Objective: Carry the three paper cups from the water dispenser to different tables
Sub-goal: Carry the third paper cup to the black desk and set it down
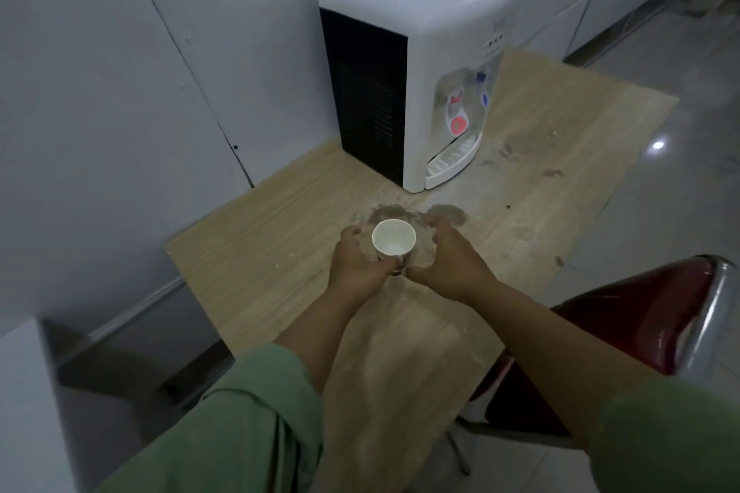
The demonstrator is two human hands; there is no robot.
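Cup (393, 242), white, upright, cradled from the left by left hand (357, 267) with fingers curled around it; right hand (452, 264) half open just beside, empty. Below, stained wooden table (280, 220); dispenser (416, 64) behind, by grey wall (100, 92); red chair (640, 324) right, on glossy tiles.

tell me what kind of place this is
Probably an office or canteen water corner: a tabletop water dispenser stands on a worn wooden table by panelled walls, with a red chair on a glossy tiled floor.
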